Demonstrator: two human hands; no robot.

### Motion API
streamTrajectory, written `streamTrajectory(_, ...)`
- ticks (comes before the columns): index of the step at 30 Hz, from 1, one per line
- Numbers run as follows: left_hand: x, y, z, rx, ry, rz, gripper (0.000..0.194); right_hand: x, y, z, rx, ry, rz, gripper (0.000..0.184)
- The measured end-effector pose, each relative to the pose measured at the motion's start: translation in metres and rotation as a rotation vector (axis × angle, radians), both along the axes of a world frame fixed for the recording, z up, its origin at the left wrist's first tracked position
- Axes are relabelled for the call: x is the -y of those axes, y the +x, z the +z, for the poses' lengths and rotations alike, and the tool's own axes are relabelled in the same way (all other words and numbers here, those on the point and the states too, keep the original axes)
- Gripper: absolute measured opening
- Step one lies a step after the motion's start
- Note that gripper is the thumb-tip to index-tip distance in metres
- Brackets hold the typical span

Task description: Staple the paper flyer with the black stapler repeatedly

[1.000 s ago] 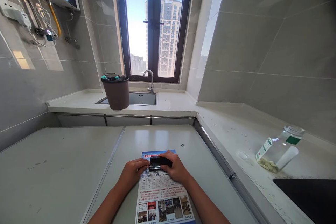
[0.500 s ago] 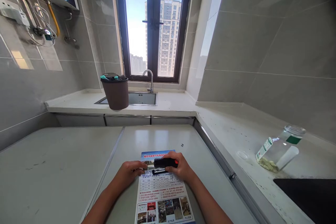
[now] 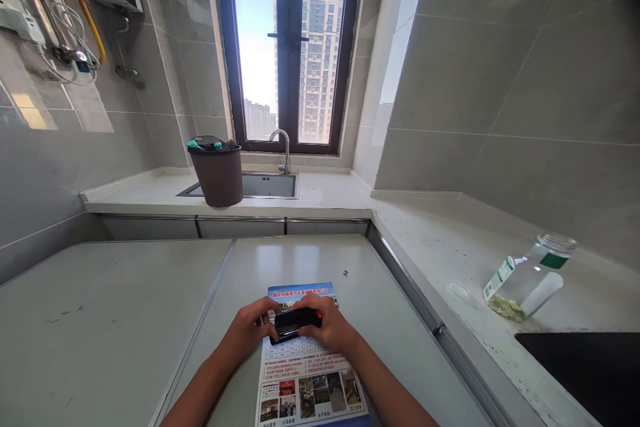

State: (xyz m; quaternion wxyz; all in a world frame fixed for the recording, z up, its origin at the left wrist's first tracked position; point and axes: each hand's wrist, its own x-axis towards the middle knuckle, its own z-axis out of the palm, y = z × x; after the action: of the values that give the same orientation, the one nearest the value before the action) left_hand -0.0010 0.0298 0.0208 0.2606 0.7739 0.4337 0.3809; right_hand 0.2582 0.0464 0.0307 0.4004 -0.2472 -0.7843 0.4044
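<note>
At the lower middle of the frame, on the pale bench (image 3: 150, 300), my left hand (image 3: 249, 329) and right hand (image 3: 327, 327) both clamp their grip on the black stapler (image 3: 293, 321), held just above the top part of the printed flyer (image 3: 307, 373). The flyer lies flat; I cannot tell whether any staple is in it, so I judge the stapling not finished.

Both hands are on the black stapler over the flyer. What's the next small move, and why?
Probably slide the stapler toward the flyer's top edge. Left hand and right hand hold it above the upper part of the sheet, short of any edge.
</note>
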Motion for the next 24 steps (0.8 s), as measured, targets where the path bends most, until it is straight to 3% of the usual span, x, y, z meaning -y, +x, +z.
streamTrajectory(8, -0.005, 0.004, -0.001, -0.035, 0.037, 0.091, 0.013, -0.003, 0.007, 0.009, 0.099, -0.062, -0.131, 0.040)
streamTrajectory(17, -0.004, 0.006, 0.003, -0.029, 0.040, 0.167, 0.011, -0.005, 0.007, 0.006, 0.197, -0.069, -0.261, 0.043)
streamTrajectory(24, -0.004, 0.006, 0.009, -0.024, 0.021, 0.167, 0.013, -0.016, 0.032, 0.014, 0.216, -0.161, -0.153, 0.041)
